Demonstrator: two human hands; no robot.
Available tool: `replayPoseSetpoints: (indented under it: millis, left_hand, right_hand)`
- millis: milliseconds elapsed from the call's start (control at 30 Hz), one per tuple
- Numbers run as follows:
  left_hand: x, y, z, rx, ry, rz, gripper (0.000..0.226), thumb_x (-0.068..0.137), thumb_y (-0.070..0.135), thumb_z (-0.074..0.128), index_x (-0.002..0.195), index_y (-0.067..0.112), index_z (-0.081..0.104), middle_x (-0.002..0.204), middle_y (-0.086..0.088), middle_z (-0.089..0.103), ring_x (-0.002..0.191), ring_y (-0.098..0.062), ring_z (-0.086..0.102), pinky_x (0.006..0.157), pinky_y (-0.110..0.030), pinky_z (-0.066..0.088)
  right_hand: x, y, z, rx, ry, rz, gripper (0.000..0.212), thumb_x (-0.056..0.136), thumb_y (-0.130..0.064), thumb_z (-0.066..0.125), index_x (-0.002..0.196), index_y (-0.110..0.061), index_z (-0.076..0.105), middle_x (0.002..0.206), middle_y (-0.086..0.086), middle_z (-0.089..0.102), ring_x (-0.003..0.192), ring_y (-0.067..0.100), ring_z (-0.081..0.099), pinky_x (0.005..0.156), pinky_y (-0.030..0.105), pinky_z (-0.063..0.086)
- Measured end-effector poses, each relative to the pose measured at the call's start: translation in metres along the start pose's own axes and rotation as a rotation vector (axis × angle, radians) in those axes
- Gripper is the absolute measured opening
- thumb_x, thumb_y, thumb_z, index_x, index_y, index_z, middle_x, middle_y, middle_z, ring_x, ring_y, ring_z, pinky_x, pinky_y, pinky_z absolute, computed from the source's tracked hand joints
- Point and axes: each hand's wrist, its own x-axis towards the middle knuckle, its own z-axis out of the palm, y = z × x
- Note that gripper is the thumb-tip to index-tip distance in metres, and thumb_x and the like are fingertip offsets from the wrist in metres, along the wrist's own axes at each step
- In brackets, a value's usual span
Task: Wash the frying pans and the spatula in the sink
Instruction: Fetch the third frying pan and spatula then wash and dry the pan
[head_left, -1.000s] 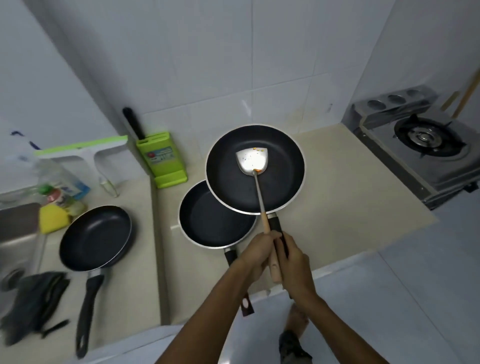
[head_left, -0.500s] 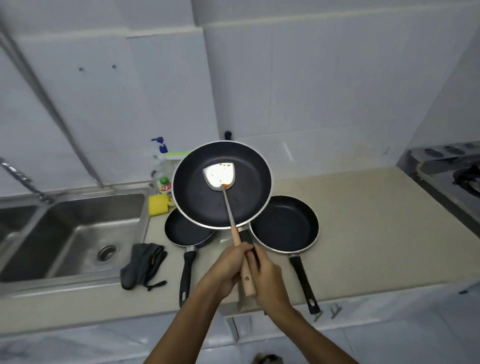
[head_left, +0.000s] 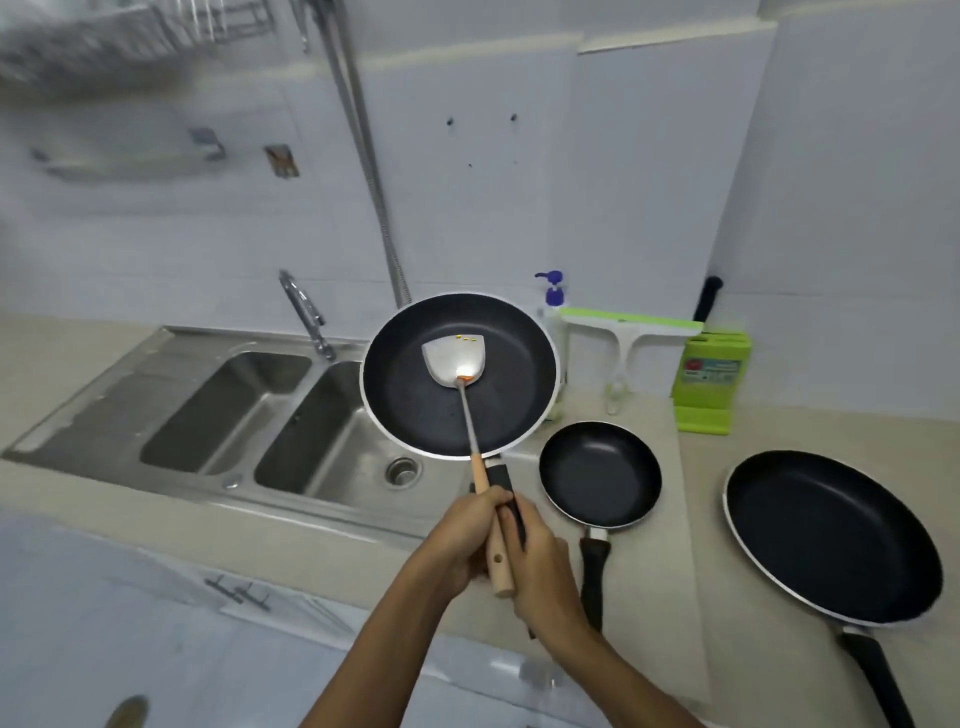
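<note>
Nothing looks washed yet: left grip (head_left: 467, 535) and right grip (head_left: 540, 561) clasp the handles of frying pan (head_left: 415, 395) and soiled spatula (head_left: 457, 358), held ahead over the sink (head_left: 208, 338); small pan (head_left: 600, 473) and large pan (head_left: 831, 535) sit rightward on the tabletop (head_left: 691, 571).

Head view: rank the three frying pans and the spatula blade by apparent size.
1-2. Far-right pan and held pan: they look about alike. The held one is lifted nearer the camera, so these two are not ranked.
3. Small pan on the counter: clearly smaller.
4. Spatula, blade only: smallest.
</note>
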Motion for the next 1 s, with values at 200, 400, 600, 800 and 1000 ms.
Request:
replayPoseSetpoints:
  millis: [200,400,600,800,1000]
  left_hand:
    - [0.047,0.012,-0.098,-0.066,0.033,-0.028,0.020,0.095,0.021,0.055,0.088,0.006,0.068,0.065,-0.007,0.066,0.066,-0.021,0.062,0.063,-0.032,0.050]
    - [0.087,0.015,-0.174,-0.091,0.020,-0.136,0.019,0.095,0.020,0.055,0.088,0.007,0.066,0.065,-0.007,0.066,0.064,-0.020,0.062,0.066,-0.032,0.051]
    - [0.152,0.018,-0.239,-0.020,-0.058,-0.197,0.024,0.097,0.020,0.054,0.077,0.009,0.061,0.055,-0.005,0.061,0.050,-0.017,0.058,0.048,-0.023,0.045]
    - [0.207,0.021,-0.301,0.054,-0.177,-0.275,0.029,0.099,0.033,0.052,0.077,0.015,0.060,0.053,0.000,0.062,0.051,-0.015,0.059,0.052,-0.022,0.045]
    - [0.230,0.023,-0.322,0.058,-0.226,-0.307,0.033,0.102,0.027,0.049,0.074,0.014,0.059,0.050,0.000,0.064,0.047,-0.011,0.060,0.046,-0.021,0.044]
  right_hand:
    - [0.042,-0.020,0.100,-0.009,-0.078,0.045,0.022,0.106,-0.047,0.037,0.110,-0.042,0.059,0.077,-0.005,0.071,0.071,0.009,0.069,0.068,0.043,0.059]
    - [0.070,-0.033,0.181,-0.044,-0.102,0.128,0.020,0.107,-0.044,0.037,0.111,-0.043,0.056,0.081,-0.010,0.068,0.073,0.006,0.067,0.068,0.031,0.058]
    - [0.110,-0.040,0.252,-0.075,-0.054,0.204,0.019,0.105,-0.042,0.041,0.098,-0.052,0.055,0.077,-0.010,0.067,0.074,0.007,0.066,0.070,0.034,0.057]
    - [0.137,-0.052,0.315,-0.141,0.016,0.311,0.028,0.105,-0.042,0.042,0.129,-0.042,0.057,0.098,0.004,0.074,0.095,0.025,0.071,0.081,0.034,0.055]
    - [0.152,-0.052,0.344,-0.135,0.040,0.418,0.028,0.101,-0.059,0.035,0.121,-0.054,0.054,0.101,0.009,0.074,0.098,0.028,0.071,0.086,0.038,0.057]
